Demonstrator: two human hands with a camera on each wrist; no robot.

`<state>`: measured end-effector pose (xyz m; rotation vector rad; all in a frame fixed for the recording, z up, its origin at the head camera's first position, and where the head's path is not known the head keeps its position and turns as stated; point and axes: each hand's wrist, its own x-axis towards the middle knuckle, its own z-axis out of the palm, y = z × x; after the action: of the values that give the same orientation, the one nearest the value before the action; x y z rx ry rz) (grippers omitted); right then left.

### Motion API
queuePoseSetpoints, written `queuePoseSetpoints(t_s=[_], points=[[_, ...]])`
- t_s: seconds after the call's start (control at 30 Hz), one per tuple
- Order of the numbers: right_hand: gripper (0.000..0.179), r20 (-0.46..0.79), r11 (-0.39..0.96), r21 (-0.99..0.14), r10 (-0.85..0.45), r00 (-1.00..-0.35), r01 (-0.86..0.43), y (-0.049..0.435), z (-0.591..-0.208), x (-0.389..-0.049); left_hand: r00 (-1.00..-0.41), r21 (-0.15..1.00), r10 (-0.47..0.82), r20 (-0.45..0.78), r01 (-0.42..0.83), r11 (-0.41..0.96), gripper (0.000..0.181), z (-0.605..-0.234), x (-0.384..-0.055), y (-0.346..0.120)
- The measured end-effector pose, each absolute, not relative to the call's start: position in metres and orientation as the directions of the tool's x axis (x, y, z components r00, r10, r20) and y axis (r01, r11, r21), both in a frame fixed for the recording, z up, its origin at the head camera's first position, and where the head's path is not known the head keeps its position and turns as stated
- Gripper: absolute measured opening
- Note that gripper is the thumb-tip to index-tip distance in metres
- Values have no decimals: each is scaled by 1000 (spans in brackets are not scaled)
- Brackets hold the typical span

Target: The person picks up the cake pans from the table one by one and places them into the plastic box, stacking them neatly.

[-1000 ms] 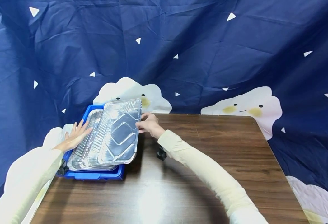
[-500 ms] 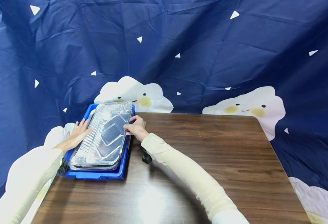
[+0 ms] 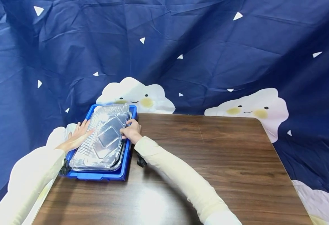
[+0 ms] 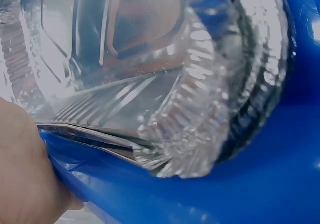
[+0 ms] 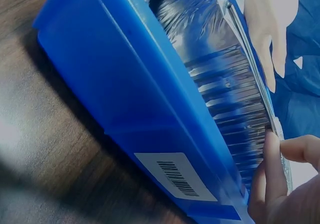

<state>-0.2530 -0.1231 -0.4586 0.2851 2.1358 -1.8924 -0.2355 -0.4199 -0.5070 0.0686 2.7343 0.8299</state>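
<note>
A rectangular aluminium foil tray [image 3: 108, 136] lies tilted on top of other foil trays in a blue plastic bin [image 3: 90, 176]. My right hand [image 3: 132, 130] pinches the top tray's right rim between thumb and fingers; the right wrist view shows the thumb and fingers [image 5: 272, 164] on that thin edge. Along the bin's left side, my left hand [image 3: 76, 137] lies with its fingers straight and spread, at the left edge of the trays. Crimped foil corners [image 4: 185, 144] show close up in the left wrist view. The lower trays are mostly hidden.
The bin stands at the left end of a brown wooden table [image 3: 209, 162]. A barcode label [image 5: 175, 176] is on its side wall. Behind hangs a dark blue curtain [image 3: 195, 37] with white clouds and triangles.
The top foil tray has moved left and down with my right hand, from jutting past the bin's right side to lying over the other trays. My left hand has barely moved.
</note>
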Motion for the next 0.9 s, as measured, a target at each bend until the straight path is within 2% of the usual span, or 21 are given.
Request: queuePoseSetpoints(t_s=[0.23,0.43,0.57,0.7,0.8,0.9], points=[[36,-326,151,-936,-24,-945,319,-127,-458,-254,-959,553,132,-249,-29,832,99,-500,-230,-417],[36,-317,184,-933,-13,-948,309,-129,-460,-255,-960,555,132,-248,-28,831,103,-501,-232,-415],[36,-246,355,-908,-21,-969,223,-129,-463,-255,-964,560,140,-225,-11,829,98,-492,-224,-407],[27,-123,616,-785,-43,-992,70,-128,-463,-254,-967,558,132,-218,-13,830,94,-486,-219,-402],[28,-79,691,-722,-54,-995,19,-126,-462,-251,-968,551,122,-219,-19,834,94,-487,-220,-402],[39,-82,678,-735,-60,-995,20,-123,-461,-250,-965,552,128,-228,-20,834,95,-487,-221,-404]])
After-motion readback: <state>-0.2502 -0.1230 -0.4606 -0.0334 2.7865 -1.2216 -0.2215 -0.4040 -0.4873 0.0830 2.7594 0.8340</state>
